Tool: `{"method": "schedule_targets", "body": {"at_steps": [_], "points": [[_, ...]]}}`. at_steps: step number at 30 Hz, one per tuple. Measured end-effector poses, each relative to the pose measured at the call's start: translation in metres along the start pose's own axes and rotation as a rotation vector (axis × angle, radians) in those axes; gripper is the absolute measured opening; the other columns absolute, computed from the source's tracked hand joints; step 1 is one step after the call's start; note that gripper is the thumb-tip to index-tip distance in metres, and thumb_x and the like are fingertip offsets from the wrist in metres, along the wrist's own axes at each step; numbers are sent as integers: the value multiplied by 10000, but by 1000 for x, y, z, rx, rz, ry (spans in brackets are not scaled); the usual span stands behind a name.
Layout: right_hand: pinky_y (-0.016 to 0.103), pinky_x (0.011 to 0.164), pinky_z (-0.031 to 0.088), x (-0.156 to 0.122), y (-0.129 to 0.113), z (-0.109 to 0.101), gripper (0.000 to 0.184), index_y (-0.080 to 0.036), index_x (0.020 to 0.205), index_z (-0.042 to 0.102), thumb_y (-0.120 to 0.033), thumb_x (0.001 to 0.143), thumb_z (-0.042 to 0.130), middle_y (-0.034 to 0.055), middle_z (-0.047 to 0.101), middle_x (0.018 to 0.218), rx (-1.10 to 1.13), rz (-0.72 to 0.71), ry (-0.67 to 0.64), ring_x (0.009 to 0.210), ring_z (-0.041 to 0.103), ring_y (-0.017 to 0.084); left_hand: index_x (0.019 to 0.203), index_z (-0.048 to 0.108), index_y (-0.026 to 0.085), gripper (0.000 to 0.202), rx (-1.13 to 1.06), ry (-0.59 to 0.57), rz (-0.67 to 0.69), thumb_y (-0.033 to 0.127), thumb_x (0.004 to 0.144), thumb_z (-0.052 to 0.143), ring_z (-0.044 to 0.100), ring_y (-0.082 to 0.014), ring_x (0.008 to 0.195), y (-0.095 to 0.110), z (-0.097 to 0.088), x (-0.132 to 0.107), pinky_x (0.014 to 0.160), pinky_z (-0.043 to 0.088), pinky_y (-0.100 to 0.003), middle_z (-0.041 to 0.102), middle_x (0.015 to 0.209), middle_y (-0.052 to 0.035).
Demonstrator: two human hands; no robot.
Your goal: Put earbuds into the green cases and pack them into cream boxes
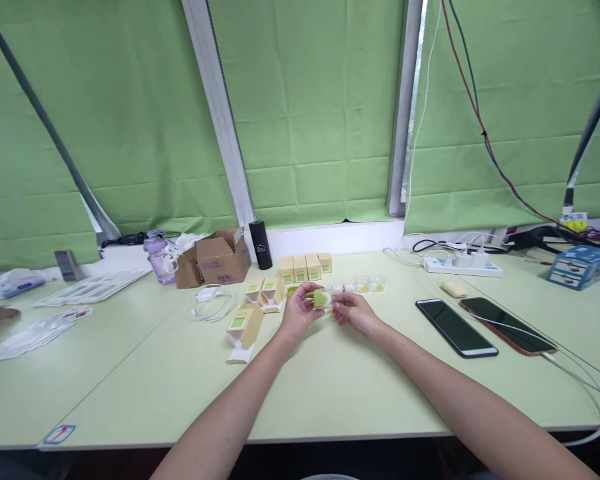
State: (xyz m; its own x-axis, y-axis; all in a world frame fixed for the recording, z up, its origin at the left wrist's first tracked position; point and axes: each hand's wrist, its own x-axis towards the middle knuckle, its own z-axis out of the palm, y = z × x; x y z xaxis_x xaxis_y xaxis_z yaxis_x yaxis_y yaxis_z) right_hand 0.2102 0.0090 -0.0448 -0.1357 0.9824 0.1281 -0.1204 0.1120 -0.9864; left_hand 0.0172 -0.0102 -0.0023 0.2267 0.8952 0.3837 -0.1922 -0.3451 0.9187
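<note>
My left hand [299, 308] and my right hand [354, 312] meet over the middle of the pale green table [330, 380]. Together they hold a small green round piece in a clear casing [321, 298], fingers curled round it from both sides. Just behind the hands lie small clear cups with yellow bits [370, 284] and white pieces [343, 288]. A row of small tan boxes with green labels [305, 267] stands further back. Opened tan boxes [245, 325] lie to the left of my left hand.
Two phones [455, 327] lie at the right, one on a cable. A power strip [463, 267] sits behind them. A brown carton [220, 259], a black cylinder [261, 245], a white cable [211, 303] and white trays [93, 288] are at the left.
</note>
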Motion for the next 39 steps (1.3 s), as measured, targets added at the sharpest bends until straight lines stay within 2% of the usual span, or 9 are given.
{"method": "schedule_targets", "body": {"at_steps": [9,13,18,23,30,39], "points": [[287,547,551,-3,-6,1,213,-192,825,726,-325,698,833,5,705,708,-36,4,10,612,655,166,1130,733,185,548,174,64,82,135,603,875,669,-241,1083,-5,-6,3,1039,490,-403,730,1211,-105],[290,547,562,-4,-6,2,188,-188,856,719,-296,723,796,11,693,714,-42,12,39,634,664,175,1156,727,192,510,314,74,83,190,665,862,681,-247,1074,-5,-6,1,1026,500,-415,742,1183,-93],[301,532,584,-1,-2,2,181,-189,886,686,-271,735,743,3,657,747,-53,19,121,649,672,180,1146,725,175,492,554,120,32,139,667,832,673,-232,1046,-6,-5,-1,989,511,-393,733,1195,-91],[288,506,571,2,1,2,164,-191,891,674,-256,747,720,-17,621,747,-76,2,181,574,629,146,1151,747,175,511,705,72,-48,110,653,840,664,-219,974,-13,-5,-4,946,526,-385,723,1163,-89],[276,474,543,2,0,2,156,-188,892,684,-240,746,699,-15,629,730,-108,3,197,545,616,148,1202,742,167,522,819,4,-92,149,689,839,660,-229,985,-20,-7,-5,953,520,-381,707,1153,-88],[280,486,541,1,1,2,141,-195,898,672,-231,762,662,-25,613,716,-127,9,183,531,603,144,1208,721,185,512,878,0,-117,183,706,821,659,-236,1018,-18,-7,-6,992,501,-388,713,1204,-93]]}}
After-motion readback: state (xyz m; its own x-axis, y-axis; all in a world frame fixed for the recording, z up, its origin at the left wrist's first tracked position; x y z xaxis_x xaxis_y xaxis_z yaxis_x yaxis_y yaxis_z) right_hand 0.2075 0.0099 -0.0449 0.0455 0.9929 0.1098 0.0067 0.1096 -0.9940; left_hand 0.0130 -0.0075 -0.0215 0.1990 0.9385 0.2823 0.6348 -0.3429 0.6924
